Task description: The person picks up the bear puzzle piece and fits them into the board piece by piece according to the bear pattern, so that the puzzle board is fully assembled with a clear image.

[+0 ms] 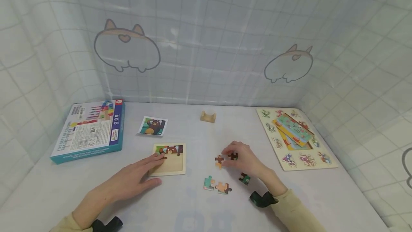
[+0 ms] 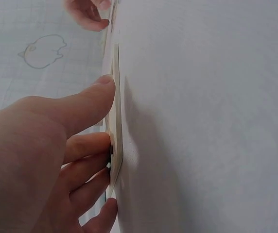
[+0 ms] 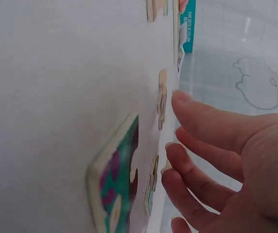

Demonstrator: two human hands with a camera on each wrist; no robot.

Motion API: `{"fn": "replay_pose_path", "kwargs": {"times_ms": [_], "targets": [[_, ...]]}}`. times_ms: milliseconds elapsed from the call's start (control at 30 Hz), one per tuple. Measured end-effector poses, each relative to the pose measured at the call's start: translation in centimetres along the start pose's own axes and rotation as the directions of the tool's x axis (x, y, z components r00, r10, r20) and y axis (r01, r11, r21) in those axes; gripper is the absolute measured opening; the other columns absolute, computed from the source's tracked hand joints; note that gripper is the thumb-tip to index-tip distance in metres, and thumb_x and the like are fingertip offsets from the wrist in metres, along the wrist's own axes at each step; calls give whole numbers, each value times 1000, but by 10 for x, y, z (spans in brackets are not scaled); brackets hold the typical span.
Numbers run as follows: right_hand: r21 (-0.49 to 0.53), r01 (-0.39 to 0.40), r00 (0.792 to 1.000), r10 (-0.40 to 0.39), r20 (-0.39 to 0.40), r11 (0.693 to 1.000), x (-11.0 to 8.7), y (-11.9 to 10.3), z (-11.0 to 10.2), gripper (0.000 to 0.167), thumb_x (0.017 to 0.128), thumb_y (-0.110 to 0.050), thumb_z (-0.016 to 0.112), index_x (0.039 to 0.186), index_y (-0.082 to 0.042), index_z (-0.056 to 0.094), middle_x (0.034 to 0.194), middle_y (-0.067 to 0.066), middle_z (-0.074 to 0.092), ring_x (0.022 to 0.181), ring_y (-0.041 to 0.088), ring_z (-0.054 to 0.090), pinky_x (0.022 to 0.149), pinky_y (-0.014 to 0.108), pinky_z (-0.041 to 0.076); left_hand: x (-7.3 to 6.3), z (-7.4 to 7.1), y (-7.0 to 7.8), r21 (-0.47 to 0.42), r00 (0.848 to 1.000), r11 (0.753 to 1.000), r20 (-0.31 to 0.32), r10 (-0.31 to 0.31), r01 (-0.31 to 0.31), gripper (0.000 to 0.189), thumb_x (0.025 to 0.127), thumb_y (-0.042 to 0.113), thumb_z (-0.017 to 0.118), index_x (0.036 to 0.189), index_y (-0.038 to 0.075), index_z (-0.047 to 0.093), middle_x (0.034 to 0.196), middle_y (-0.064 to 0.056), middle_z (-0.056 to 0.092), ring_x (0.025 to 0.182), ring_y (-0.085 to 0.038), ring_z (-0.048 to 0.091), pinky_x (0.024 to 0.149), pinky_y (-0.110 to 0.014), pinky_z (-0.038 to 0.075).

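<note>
My left hand [image 1: 135, 179] rests with extended fingers on the left side of a square wooden puzzle tray [image 1: 176, 165]; its edge [image 2: 118, 111] shows in the left wrist view. Assembled bear pieces [image 1: 172, 149] fill the tray's upper part. Over the loose jigsaw pieces hovers my right hand [image 1: 243, 157], thumb and fingers spread apart. A brown-and-orange piece [image 1: 219, 160] lies by its thumb, and a dark piece [image 1: 234, 156] is partly covered by its fingers. Nothing shows between them in the right wrist view, where a green-and-purple piece [image 3: 111, 187] looms close.
Nearer me lie a teal piece [image 1: 209, 183], an orange piece [image 1: 222, 188] and a dark green piece [image 1: 244, 178]. A bear picture card [image 1: 153, 126], a boxed game [image 1: 88, 131], a small wooden stand [image 1: 208, 117] and an animal puzzle board [image 1: 280, 160] stand further back.
</note>
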State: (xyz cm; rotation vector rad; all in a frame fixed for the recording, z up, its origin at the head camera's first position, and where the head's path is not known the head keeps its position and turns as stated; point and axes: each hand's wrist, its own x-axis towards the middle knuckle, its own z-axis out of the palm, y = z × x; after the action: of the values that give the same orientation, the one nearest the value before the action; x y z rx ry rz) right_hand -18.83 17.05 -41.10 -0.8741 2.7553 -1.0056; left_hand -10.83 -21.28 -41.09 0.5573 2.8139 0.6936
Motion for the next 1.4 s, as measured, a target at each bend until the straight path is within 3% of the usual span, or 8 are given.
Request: {"fn": "replay_pose_path", "kwargs": {"times_ms": [100, 233, 700, 1067, 1400], "targets": [[-17, 10, 1000, -10, 13, 1000, 0, 2, 0, 26, 81, -21, 84, 104, -14, 75, 102, -3, 68, 96, 17, 56, 95, 46, 36, 0, 1, 0, 6, 1000, 1000, -4, 0, 0, 73, 93, 65, 54, 150, 21, 47, 158, -11, 41, 144, -38, 38, 111, -61, 39], [-30, 1, 1000, 0, 27, 1000, 0, 3, 1, 24, 80, -22, 85, 101, -17, 75, 102, -5, 66, 96, 17, 52, 96, 50, 32, 1, 1, -1, 13, 1000, 1000, -9, 4, -4, 73, 93, 66, 54, 150, 22, 47, 158, -10, 40, 144, -38, 39, 111, -61, 40], [-43, 8, 999, -7, 35, 999, 0, 4, 5, 20, 81, -22, 83, 98, -19, 73, 102, -7, 63, 97, 15, 48, 96, 51, 28, 1, 2, -2, 16, 1000, 1000, -18, 22, -22, 73, 93, 66, 53, 150, 21, 47, 158, -9, 40, 144, -37, 39, 110, -61, 41], [-132, 51, 998, -44, 53, 990, 0, 4, 7, 20, 83, -25, 81, 98, -17, 70, 101, -6, 60, 94, 13, 44, 91, 48, 30, 0, 1, -1, 11, 1000, 1000, -22, 22, -22, 72, 93, 64, 54, 149, 19, 49, 158, -9, 41, 143, -37, 40, 110, -61, 41], [-114, 60, 997, -54, 47, 992, -1, 3, 7, 22, 89, -25, 76, 105, -13, 68, 103, -5, 63, 97, 16, 49, 100, 52, 29, -1, 0, 0, 4, 999, 999, -13, 34, -34, 71, 93, 63, 56, 148, 18, 50, 157, -8, 42, 143, -37, 40, 108, -61, 42]]}}
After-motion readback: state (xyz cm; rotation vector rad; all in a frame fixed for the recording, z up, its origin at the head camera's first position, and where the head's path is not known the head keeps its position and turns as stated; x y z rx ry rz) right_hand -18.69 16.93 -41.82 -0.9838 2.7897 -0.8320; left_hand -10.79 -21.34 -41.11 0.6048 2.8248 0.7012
